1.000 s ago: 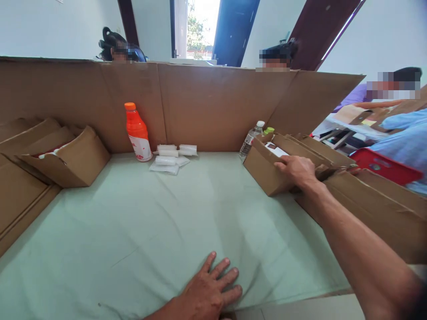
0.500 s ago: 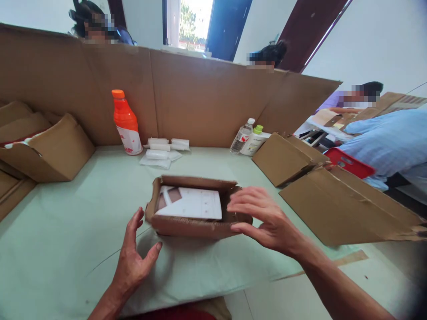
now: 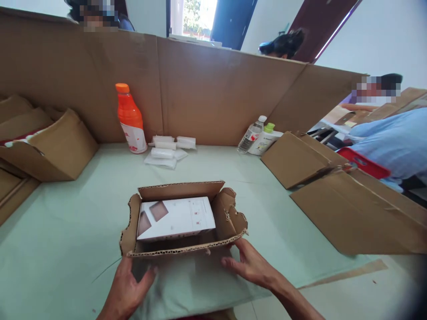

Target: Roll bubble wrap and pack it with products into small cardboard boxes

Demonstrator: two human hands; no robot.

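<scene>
Enclosed at the rear by a folded cardboard screen (image 3: 213,89), over a table cloth (image 3: 66,231) of pale green. At near centre on the cloth: open carton (image 3: 180,190), flaps up, with a white box (image 3: 175,218) lying flat inside. Left hand (image 3: 126,289) at the carton's near left corner, fingers apart, thumb against the front wall. Right hand (image 3: 253,266) at the near right corner, fingers spread, tips touching the front wall. By the screen, well apart from both: orange bottle (image 3: 130,120), upright; just beside, white packets (image 3: 165,149).
</scene>
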